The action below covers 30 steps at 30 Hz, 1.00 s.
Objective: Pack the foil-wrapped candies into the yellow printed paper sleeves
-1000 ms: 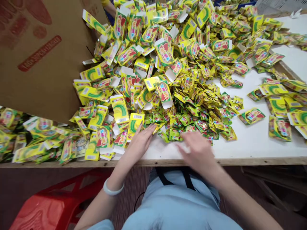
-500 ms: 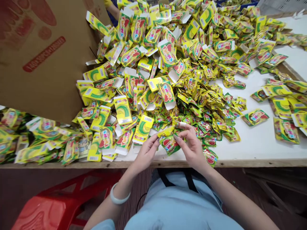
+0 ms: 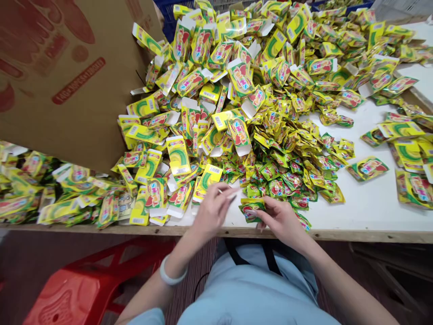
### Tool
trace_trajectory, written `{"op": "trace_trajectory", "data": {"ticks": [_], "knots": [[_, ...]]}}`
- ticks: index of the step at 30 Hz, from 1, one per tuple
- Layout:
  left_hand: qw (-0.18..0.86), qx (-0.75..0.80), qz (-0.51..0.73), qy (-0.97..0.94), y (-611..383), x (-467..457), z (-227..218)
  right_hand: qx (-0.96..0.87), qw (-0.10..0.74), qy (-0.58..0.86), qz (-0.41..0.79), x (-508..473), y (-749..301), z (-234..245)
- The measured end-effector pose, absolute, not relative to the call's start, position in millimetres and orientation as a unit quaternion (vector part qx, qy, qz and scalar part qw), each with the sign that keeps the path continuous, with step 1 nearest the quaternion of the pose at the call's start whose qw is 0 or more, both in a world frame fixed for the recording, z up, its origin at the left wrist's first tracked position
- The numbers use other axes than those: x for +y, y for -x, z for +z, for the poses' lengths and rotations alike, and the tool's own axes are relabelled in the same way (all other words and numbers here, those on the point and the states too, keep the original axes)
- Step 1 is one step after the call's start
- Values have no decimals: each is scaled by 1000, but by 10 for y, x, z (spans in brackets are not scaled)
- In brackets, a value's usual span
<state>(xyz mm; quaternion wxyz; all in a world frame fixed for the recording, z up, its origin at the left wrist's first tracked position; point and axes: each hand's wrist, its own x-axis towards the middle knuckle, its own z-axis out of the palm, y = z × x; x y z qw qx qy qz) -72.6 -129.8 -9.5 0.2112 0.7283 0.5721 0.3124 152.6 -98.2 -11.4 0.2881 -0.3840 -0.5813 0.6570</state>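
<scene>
My right hand (image 3: 282, 221) is closed on a small yellow-green sachet (image 3: 251, 210), pinched between thumb and fingers just above the table's front edge. To its left, my left hand (image 3: 212, 210) is apart from that sachet, with its fingers bent toward the right. Motion smears those fingertips, and I cannot make out whether anything is in them. Beyond both hands lies a heap of small sachets (image 3: 287, 153). Many small yellow cartons (image 3: 178, 155) with green curves and white flaps are piled to the left and behind. One carton (image 3: 209, 178) lies right behind my left hand.
A large brown cardboard box (image 3: 84, 122) stands tilted at the left over more packs. Larger packs (image 3: 368, 168) lie on the white table (image 3: 372, 214) at the right. A red plastic stool (image 3: 67, 293) is below the table at left. Blue crates (image 3: 171, 18) stand behind.
My left hand has let go of the sachet and drawn away from it, moving slightly up. The right hand now holds the sachet alone, slightly lower and to the right. The view has shifted slightly.
</scene>
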Motion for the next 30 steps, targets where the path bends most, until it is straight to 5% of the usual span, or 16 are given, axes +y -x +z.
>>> {"op": "trace_trajectory", "data": {"ticks": [4, 9, 14, 20, 26, 30], "knots": [[-16, 702, 156, -694, 1061, -1107, 129, -565, 257, 416, 664, -1155, -1718, -85], [-87, 722, -23, -686, 1036, -1108, 84, -562, 231, 363, 706, -1196, -2089, -186], [-120, 662, 57, -737, 1006, -1151, 41, -598, 313, 367, 640, -898, -2318, -344], [109, 517, 224, -819, 788, -1314, 327, -675, 331, 295, 590, -819, -1944, -354], [372, 529, 427, -632, 690, -1259, 321, -642, 350, 253, 633, -859, -1678, -241], [474, 504, 555, -461, 473, -1224, 127, -705, 452, 347, 422, -999, -1708, -281]]}}
